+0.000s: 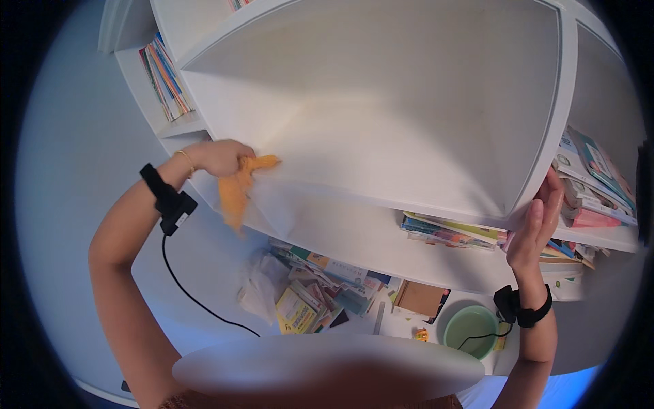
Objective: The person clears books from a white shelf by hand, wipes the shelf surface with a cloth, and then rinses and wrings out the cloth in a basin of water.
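My left hand is closed round an orange cloth at the front left corner of a white shelf compartment. One end of the cloth pokes out over the shelf board, and the rest hangs down past its front edge, slightly blurred. On the other side, my right hand rests against the upright panel at the compartment's right front corner. Its fingers are stretched upward along the panel and hold nothing that shows. Each wrist wears a black strapped device with a cable.
Books stand in a side shelf at the far left. Stacked books fill the right compartment, and more books lie on the shelf below. Lower down are piled books and papers, a plastic bag and a green bucket.
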`<state>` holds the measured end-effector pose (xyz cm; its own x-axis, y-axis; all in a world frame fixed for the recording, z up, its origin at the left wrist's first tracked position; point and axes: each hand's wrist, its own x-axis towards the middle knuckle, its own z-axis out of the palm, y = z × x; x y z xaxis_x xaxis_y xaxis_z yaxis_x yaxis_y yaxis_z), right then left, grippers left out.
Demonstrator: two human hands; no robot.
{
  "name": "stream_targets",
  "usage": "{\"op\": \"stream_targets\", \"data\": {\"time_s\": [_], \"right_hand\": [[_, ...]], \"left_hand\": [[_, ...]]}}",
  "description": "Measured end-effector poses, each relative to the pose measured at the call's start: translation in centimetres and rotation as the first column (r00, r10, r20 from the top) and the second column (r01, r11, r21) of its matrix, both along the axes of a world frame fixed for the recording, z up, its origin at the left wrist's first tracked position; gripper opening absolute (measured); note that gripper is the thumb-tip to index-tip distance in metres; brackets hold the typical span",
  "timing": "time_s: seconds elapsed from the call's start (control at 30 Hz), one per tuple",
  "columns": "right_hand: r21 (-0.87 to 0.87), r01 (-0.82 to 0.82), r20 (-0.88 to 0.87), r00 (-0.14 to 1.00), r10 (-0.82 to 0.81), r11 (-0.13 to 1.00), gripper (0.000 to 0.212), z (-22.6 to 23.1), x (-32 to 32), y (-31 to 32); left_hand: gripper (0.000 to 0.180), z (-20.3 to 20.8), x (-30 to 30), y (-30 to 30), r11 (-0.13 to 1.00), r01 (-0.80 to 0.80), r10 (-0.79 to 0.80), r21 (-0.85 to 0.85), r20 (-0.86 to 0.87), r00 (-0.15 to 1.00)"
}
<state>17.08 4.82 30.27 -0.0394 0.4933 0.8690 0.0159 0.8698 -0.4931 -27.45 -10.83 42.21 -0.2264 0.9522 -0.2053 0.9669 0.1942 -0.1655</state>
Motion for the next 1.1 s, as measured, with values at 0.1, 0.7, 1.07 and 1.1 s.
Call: {"op": "stream_targets", "data": {"time_s": [0.1, 0.7, 1.07, 1.1], "right_hand": [[0.017, 0.015, 0.027, 1.000, -0.015, 1.000, 0.057, -0.2, 0.0, 0.1], [0.074, 0.138, 0.028, 0.990, -0.140, 0.988, 0.064, -1.4, -0.1, 0.7], [0.004, 0.095, 0.009, 0.995, -0.095, 0.996, 0.073, -1.5, 0.0, 0.3], [0.065, 0.140, 0.014, 0.990, -0.142, 0.988, 0.069, -1.1, 0.1, 0.4]], "left_hand": [[0.032, 3.2, 2.3, 0.8, 0.922, 0.105, -0.064, 0.374, -0.121, 0.991], [0.031, -3.2, -2.0, 18.8, 0.935, -0.048, -0.100, -0.353, -0.389, 0.916], [0.046, -0.3, -3.3, 23.9, 0.987, -0.021, -0.018, -0.157, -0.242, 0.970], [0.050, -0.2, -2.1, 23.7, 0.998, -0.042, 0.027, -0.046, -0.283, 0.959]]}}
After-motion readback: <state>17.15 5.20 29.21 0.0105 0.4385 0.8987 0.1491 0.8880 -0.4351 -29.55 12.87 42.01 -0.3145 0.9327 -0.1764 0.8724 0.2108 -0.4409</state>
